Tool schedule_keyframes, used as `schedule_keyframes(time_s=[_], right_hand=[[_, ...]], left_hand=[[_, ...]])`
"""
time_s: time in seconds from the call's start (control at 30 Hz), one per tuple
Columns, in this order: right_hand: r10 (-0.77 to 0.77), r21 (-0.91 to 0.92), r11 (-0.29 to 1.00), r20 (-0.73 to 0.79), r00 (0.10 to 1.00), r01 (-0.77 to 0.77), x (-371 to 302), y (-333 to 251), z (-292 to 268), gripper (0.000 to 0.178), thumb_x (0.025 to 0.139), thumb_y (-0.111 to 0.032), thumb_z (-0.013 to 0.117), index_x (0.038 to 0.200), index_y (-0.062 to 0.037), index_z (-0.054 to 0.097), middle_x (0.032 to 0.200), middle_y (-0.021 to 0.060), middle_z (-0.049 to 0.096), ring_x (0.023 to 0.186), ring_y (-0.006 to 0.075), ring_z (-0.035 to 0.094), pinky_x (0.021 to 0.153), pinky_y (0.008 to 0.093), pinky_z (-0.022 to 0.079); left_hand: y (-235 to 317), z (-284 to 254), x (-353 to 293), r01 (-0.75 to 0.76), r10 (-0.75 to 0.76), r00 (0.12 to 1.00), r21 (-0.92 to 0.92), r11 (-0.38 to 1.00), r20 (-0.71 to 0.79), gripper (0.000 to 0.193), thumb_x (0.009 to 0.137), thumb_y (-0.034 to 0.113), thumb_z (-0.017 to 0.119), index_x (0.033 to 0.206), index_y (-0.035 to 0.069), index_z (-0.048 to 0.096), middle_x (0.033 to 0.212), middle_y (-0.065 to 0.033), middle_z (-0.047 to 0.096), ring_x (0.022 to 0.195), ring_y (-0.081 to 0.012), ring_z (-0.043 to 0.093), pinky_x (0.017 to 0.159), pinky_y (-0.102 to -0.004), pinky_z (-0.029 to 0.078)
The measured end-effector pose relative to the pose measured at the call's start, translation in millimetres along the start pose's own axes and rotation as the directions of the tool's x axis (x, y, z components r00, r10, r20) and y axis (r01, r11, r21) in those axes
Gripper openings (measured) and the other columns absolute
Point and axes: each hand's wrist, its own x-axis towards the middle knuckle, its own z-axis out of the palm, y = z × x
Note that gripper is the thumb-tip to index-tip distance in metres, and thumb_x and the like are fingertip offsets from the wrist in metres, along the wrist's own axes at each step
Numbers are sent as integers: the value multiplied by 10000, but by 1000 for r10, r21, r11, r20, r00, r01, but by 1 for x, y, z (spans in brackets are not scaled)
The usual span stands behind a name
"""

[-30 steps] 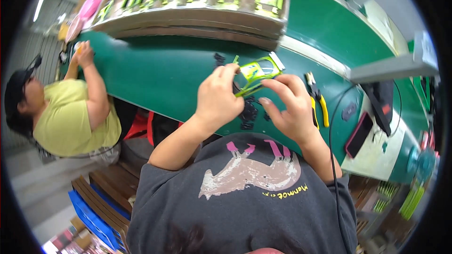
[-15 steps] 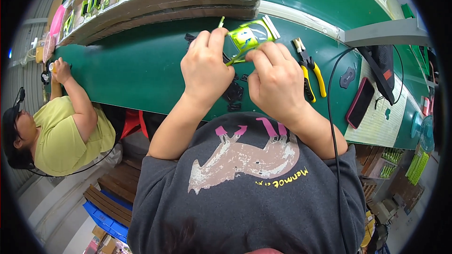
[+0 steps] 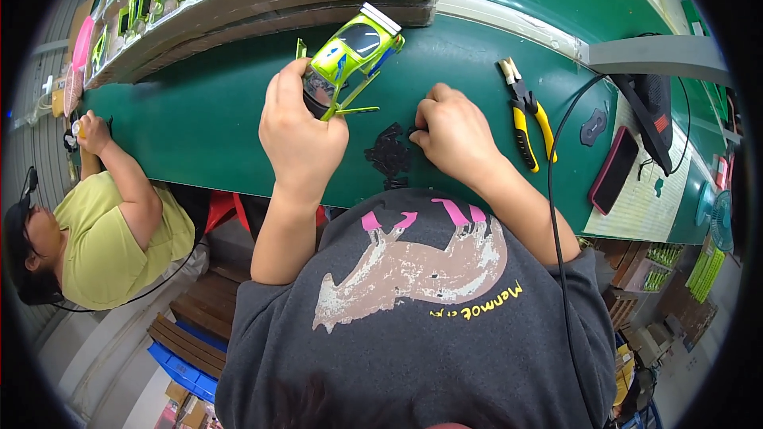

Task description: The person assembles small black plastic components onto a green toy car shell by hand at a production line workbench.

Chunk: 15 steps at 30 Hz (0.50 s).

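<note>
My left hand (image 3: 298, 131) is closed round the rear of a lime-green toy car body (image 3: 338, 54) and holds it tilted above the green bench. The body has a dark window, blue markings and a pale strip at its far end; thin green bars stick out at its side. My right hand (image 3: 457, 129) is low over the bench, thumb and fingers pinched on a small black part (image 3: 414, 134), mostly hidden by the fingers. Just left of that hand lies a loose pile of small black plastic parts (image 3: 388, 152).
Pliers (image 3: 526, 115) with yellow-and-black handles lie right of my right hand. Beyond are a flat dark piece (image 3: 592, 127), a phone (image 3: 613, 171) and a black cable (image 3: 559, 183). A cardboard box (image 3: 262, 20) of green pieces stands at the far left. A co-worker (image 3: 103, 222) sits left.
My left hand has carried the toy car body left and turned it upward. The right hand has let go of it and dropped to the bench beside the black parts.
</note>
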Motion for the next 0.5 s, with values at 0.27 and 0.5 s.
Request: schedule_keyframes(time_s=[0.27, 0.5], right_hand=[[15, 132, 991, 107, 994, -29, -2, 0, 6, 140, 770, -22, 696, 907, 2, 678, 826, 154, 597, 775, 323, 643, 742, 402, 524], [164, 874, 404, 223, 961, -272, -6, 10, -31, 138, 925, -32, 640, 1056, 2, 664, 901, 42, 669, 813, 111, 678, 703, 240, 549]], left_hand=[[0, 4, -8, 87, -84, 995, -70, 994, 45, 427, 704, -38, 658, 1123, -9, 580, 997, -172, 637, 888, -352, 639, 774, -390, 509], [4, 5, -12, 121, -108, 987, -105, 987, 118, 419, 702, -39, 660, 1113, -21, 582, 999, -178, 637, 890, -352, 640, 770, -391, 512]])
